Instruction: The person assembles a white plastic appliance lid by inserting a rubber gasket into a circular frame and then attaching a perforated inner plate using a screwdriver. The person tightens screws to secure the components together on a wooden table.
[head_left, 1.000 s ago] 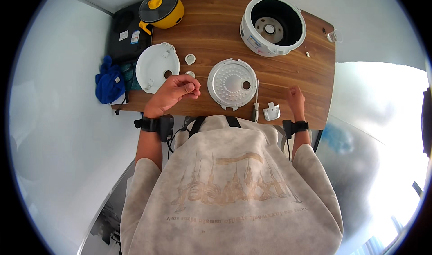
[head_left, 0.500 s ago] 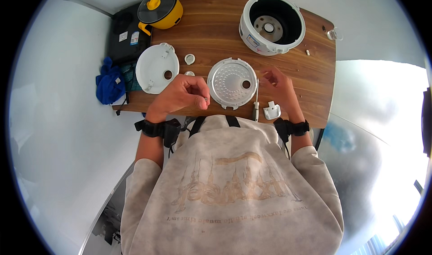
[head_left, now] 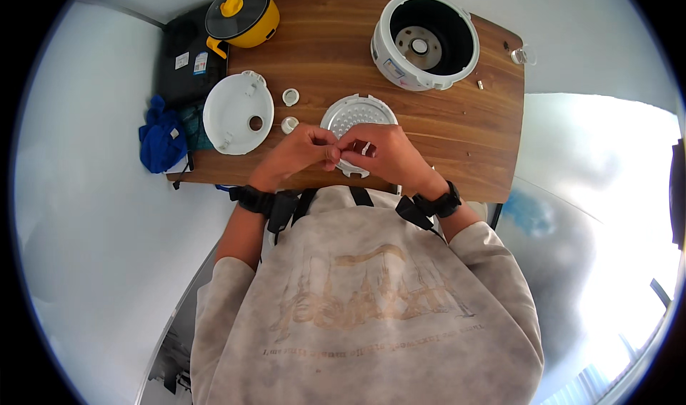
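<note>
My left hand (head_left: 306, 150) and my right hand (head_left: 384, 150) meet fingertip to fingertip above the near part of a silver dimpled disc (head_left: 361, 110) with notched edges. Both are closed in a pinch; whatever small thing lies between the fingertips is hidden. Left of my hands rests a round white plastic lid (head_left: 236, 112) with a round hole. Two small white round caps (head_left: 290, 97) sit between that lid and the disc. My right hand and forearm cover most of the screwdriver and the white plastic piece seen earlier.
At the far right stands a white cooker body (head_left: 389, 58) with a dark, open inside. A yellow pot (head_left: 261, 27) with a dark lid is far left, beside a black case (head_left: 184, 80) and blue cloth (head_left: 161, 144). A clear glass (head_left: 526, 55) lies near the right edge.
My right hand has moved left from beside the screwdriver to my left fingertips, and its spread fingers have closed. My left hand stays in a pinch, slightly further right. The view has shifted a little.
</note>
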The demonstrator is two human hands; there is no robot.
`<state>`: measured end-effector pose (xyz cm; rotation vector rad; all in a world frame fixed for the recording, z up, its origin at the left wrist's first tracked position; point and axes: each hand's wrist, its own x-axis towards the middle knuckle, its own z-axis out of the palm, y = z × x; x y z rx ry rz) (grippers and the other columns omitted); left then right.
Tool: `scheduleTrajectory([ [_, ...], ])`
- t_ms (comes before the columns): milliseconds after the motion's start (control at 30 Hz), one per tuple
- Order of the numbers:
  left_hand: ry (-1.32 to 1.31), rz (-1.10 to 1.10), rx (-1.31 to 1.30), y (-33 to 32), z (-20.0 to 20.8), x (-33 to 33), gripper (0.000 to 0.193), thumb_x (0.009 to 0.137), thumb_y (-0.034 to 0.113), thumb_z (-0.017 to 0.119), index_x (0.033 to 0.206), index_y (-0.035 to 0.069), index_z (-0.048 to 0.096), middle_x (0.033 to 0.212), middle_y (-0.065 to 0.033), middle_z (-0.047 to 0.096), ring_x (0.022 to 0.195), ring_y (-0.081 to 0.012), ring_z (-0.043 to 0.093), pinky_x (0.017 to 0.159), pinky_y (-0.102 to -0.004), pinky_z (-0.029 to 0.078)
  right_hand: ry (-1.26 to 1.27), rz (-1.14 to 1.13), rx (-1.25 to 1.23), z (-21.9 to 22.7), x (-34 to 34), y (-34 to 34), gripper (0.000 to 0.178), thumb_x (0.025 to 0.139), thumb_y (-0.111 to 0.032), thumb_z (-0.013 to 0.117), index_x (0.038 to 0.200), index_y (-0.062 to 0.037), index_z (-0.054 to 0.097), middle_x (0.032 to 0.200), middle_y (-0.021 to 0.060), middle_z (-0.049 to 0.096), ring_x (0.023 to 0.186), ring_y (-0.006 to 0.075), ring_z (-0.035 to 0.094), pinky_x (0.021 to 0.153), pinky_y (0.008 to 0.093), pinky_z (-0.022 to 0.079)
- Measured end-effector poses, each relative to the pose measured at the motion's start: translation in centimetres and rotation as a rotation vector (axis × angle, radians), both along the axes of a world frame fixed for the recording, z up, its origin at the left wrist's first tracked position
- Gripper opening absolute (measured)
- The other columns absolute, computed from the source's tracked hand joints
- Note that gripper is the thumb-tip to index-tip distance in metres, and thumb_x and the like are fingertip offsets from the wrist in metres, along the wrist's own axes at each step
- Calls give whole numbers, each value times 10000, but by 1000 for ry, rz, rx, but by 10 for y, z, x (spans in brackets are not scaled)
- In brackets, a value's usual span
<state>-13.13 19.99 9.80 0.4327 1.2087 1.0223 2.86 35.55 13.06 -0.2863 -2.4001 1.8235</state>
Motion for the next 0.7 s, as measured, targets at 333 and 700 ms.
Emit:
scheduleTrajectory([
  [333, -138, 118, -14, -1, -58, 0, 272, 929, 299, 687, 929, 28, 665, 840, -14, 656, 737, -84, 609, 701, -243, 530, -36, 26, 144, -43, -17, 8, 109, 776, -109, 727, 872, -59, 722, 756, 106, 705, 679, 232, 686, 640, 321, 536],
  [700, 329, 211, -138, 3, -125, -16, 254, 902, 248, 680, 1067, 60, 634, 915, -25, 648, 791, -106, 613, 704, -259, 516, -250, -111, 259, -149, -53, 41, 134, 766, -123, 702, 864, -33, 719, 757, 129, 706, 696, 270, 697, 676, 344, 562],
])
